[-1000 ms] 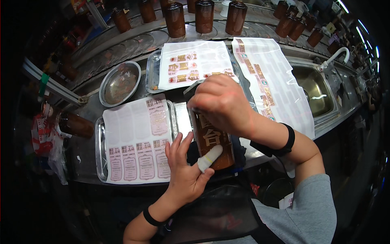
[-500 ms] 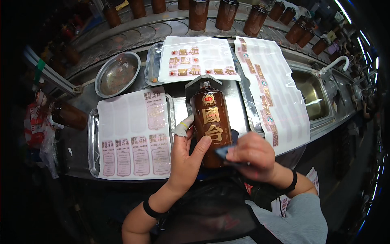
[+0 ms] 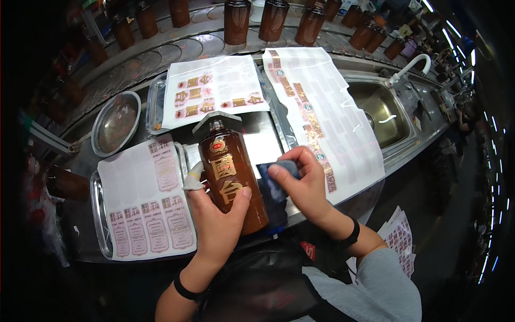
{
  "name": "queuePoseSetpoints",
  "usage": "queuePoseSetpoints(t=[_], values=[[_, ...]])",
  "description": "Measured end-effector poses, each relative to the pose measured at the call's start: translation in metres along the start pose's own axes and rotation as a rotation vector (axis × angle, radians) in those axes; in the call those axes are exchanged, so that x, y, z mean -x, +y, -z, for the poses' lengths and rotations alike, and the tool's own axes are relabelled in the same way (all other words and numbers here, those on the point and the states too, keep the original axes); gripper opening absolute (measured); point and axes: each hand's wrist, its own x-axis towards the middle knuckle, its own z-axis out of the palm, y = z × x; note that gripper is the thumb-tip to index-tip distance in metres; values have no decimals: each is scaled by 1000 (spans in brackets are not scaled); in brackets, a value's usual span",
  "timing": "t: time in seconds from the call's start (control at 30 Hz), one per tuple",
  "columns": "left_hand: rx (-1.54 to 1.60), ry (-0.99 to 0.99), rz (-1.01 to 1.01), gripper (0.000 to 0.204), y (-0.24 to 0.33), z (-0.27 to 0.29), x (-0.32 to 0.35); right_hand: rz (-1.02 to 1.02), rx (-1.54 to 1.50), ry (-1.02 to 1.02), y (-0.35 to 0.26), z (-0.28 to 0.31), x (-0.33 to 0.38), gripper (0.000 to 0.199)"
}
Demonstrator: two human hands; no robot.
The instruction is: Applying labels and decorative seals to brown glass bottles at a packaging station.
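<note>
A brown glazed bottle [image 3: 230, 177] with gold characters and a red emblem lies tilted back, its neck in the notch of a metal rest [image 3: 201, 126]. My left hand [image 3: 219, 217] grips its lower left side, thumb across the front; one finger wears a whitish cover. Just right of the bottle, my right hand [image 3: 300, 180] pinches a folded dark blue cloth [image 3: 279, 174] between thumb and fingers, apart from the glass. More dark cloth [image 3: 273, 206] lies under the bottle's right side.
Printed label sheets lie on trays: one at left [image 3: 126, 188], one behind [image 3: 236, 75], a long one at right [image 3: 348, 129]. A metal bowl [image 3: 137, 107] stands back left. Beyond are a conveyor [image 3: 201, 43] with brown bottles [image 3: 273, 21] and a sink [image 3: 410, 121] with a white faucet [image 3: 413, 70].
The cloth in my right hand has come off the bottle's lower front and is now beside its right side. The whole view has shifted, while my left hand keeps its hold.
</note>
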Motion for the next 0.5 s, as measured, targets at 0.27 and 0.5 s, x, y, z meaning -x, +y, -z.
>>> queuePoseSetpoints(t=[0.27, 0.5], values=[[222, -75, 48, 72, -18, 21, 14, -88, 189, 11, 32, 67, -46, 13], [360, -25, 108, 62, -30, 52, 35, -308, 1243, -27, 47, 143, -125, 42]])
